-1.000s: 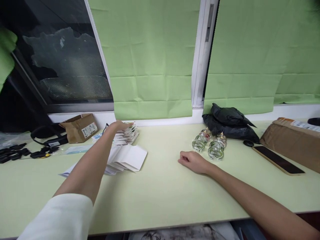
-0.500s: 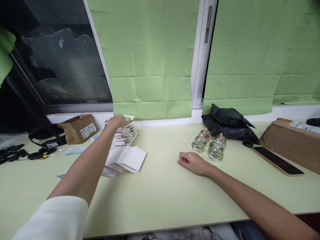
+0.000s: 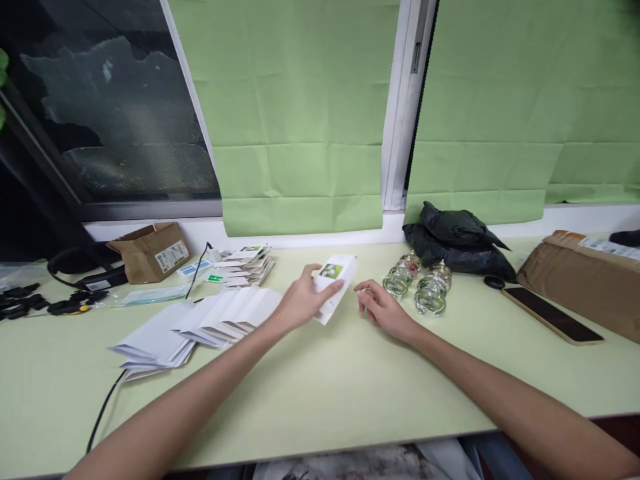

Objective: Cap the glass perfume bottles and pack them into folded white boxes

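Observation:
My left hand (image 3: 306, 301) is closed round a flat white paper box (image 3: 342, 275) with a green picture printed on it, thumb across the front. The box is tilted above the middle of the table. Just right of it, my right hand (image 3: 384, 312) hovers low or rests, I cannot tell which; its fingers are loosely bent, apart, with nothing seen in them. A stack of similar printed pieces (image 3: 250, 267) stands at the back left. In front of that stack fans a row of plain white folded pieces (image 3: 235, 317), with more white folded paper (image 3: 155, 337) further left.
Two rows of clear green-tinted round items (image 3: 431, 295) lie right of my right hand. Behind them sits a black plastic bag (image 3: 460, 247). A phone (image 3: 553, 315) and a brown parcel (image 3: 580, 283) are at the right. An open cardboard box (image 3: 150, 253) and a black cable (image 3: 106, 403) are at the left.
My left hand has come from the printed stack towards me and to the right, bringing one flat paper box. My right hand's fingers have loosened from a fist.

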{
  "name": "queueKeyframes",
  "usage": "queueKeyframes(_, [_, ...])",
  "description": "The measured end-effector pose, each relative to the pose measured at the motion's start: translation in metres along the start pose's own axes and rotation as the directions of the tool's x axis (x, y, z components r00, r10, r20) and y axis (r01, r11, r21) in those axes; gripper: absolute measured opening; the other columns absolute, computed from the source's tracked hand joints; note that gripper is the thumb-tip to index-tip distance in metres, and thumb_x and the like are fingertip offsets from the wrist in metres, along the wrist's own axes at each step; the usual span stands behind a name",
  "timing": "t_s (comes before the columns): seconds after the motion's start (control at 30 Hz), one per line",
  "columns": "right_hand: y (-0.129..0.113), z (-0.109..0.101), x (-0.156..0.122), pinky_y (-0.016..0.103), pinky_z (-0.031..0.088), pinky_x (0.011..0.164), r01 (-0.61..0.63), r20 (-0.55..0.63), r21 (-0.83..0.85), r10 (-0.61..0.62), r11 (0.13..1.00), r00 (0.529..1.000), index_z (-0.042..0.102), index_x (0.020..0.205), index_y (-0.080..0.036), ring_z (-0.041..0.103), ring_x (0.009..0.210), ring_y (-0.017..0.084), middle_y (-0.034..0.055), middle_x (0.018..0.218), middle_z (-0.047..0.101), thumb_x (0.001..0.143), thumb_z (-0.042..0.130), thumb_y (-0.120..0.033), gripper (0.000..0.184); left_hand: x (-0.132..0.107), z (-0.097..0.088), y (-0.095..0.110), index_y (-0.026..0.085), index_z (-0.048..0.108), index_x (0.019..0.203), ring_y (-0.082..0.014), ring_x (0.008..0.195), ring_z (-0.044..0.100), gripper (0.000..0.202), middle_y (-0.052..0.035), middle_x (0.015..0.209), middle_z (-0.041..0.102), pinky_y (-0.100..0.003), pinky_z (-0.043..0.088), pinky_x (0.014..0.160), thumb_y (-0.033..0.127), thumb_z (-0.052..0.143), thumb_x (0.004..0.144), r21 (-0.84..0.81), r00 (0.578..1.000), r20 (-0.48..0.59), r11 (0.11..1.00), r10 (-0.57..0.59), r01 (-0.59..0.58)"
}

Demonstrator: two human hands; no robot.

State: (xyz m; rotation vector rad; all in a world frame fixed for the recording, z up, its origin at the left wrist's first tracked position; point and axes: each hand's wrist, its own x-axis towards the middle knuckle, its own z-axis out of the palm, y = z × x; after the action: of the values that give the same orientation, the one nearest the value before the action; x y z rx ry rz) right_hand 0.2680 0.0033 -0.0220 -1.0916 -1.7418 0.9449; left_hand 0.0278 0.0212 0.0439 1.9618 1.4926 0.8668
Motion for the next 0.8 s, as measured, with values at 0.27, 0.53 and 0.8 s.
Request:
queueKeyframes(0.27, [0.011, 0.005, 0.003, 0.034, 0.050, 0.077, -0.021, 0.012, 0.024, 0.021, 0.999, 1.000, 0.050, 0.130, -0.023, 0.064, 0.085, 0.019, 0.0011, 0.093, 0.068, 0.099, 0.058, -0.059, 0.048, -0.027, 0.034, -0.010, 0.026, 0.043, 0.143, -0.0359, 0.096, 0.075, 0.078, -0.0129, 0.106, 0.077, -0.037, 0.050, 0.070, 0.082, 0.052, 0.088, 0.236, 0.994, 0.012, 0.966, 0.105, -0.104])
queueKeyframes(0.53, [0.027, 0.003, 0.010, 0.037, 0.054, 0.084, -0.133, -0.126, -0.119, 0.118, 0.984, 0.985, 0.048, 0.142, -0.021, 0.068, 0.089, 0.019, 0.0066, 0.113, 0.070, 0.097, 0.064, -0.049, 0.056, -0.030, 0.021, -0.021, 0.031, 0.051, 0.145, -0.0279, 0.106, 0.071, 0.055, -0.0068, 0.114, 0.076, -0.038, 0.052, 0.089, 0.063, 0.027, 0.107, 0.095, 0.973, 0.166, 0.979, 0.160, -0.178])
queueKeyframes(0.8, [0.021, -0.002, 0.011, 0.039, 0.060, 0.091, 0.006, -0.081, 0.040, -0.002, 0.999, 0.997, 0.059, 0.118, -0.024, 0.072, 0.102, 0.021, 0.0057, 0.121, 0.069, 0.097, 0.062, -0.041, 0.028, -0.025, 0.000, -0.046, 0.036, 0.044, 0.159, -0.0268, 0.130, 0.059, 0.058, -0.0067, 0.131, 0.069, -0.041, 0.047, 0.113, 0.027, 0.042, 0.102, 0.133, 0.900, 0.323, 0.927, 0.293, -0.350])
